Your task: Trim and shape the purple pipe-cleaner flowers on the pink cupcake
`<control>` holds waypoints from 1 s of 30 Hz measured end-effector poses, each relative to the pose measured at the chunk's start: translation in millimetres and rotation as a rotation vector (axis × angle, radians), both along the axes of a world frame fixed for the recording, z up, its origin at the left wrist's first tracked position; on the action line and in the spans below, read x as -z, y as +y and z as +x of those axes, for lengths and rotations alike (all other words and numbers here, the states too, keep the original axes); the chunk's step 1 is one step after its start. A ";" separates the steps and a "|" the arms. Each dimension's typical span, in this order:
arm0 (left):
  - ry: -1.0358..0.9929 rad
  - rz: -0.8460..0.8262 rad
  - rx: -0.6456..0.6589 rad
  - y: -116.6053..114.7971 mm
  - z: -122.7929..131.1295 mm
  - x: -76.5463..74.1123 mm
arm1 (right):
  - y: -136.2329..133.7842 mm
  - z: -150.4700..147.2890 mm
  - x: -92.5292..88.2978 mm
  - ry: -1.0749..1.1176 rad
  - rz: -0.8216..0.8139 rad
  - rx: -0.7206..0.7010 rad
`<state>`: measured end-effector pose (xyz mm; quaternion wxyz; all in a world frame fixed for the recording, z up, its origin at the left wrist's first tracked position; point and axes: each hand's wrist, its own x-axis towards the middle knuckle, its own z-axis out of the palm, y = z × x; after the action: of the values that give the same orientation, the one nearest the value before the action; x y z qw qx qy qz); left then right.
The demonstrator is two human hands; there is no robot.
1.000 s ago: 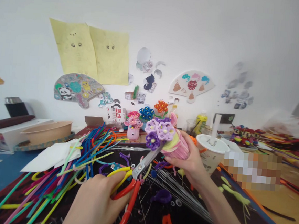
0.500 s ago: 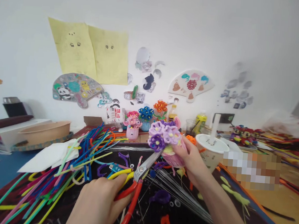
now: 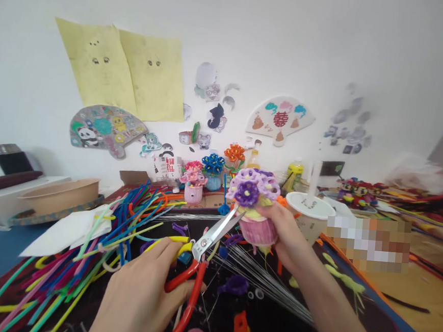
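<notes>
My left hand point(image 3: 145, 283) is closed around the handles of a pair of scissors point(image 3: 207, 242) with red and yellow grips. The metal blades are spread apart, tips up beside the left side of a small flower pot point(image 3: 258, 231). My right hand point(image 3: 285, 235) holds this pink pot from its right side, above the table. Light and dark purple pipe-cleaner flowers point(image 3: 247, 192) fill the top, with a pale yellow band beneath them. The fingers behind the pot are hidden.
Loose colourful pipe cleaners point(image 3: 95, 258) pile up at left beside a white paper point(image 3: 63, 233). Thin wires point(image 3: 262, 279) and purple scraps point(image 3: 235, 285) lie on the dark mat. A lidded cup with straw point(image 3: 310, 206) stands behind my right hand. Finished pots point(image 3: 194, 192) line the wall.
The pot has turned more upright, showing its pink side and dark purple flower frontally. The scissor blades have opened wider. The view has shifted slightly.
</notes>
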<state>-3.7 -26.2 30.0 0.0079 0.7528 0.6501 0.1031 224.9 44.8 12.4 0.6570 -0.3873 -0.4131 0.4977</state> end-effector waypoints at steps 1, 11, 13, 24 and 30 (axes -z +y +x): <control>-0.015 -0.019 0.003 -0.6 0.7 -1.3 | 0.5 0.7 0.1 0.018 0.000 -0.009; -0.106 -0.008 0.035 -2.1 1.6 0.7 | 5.9 7.0 6.0 -0.134 0.054 0.002; -0.116 -0.028 0.045 -2.3 2.0 0.6 | 4.2 5.2 5.3 -0.138 0.065 0.001; -0.169 0.026 0.067 -3.5 3.6 -0.2 | 4.5 6.2 6.7 -0.142 0.072 -0.016; -0.156 0.049 0.069 -0.7 -1.9 4.9 | 3.2 2.3 5.7 -0.184 0.124 -0.012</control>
<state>-5.6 -26.9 25.1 0.0437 0.7645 0.6184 0.1768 227.2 48.0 6.7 0.6359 -0.3875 -0.5040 0.4376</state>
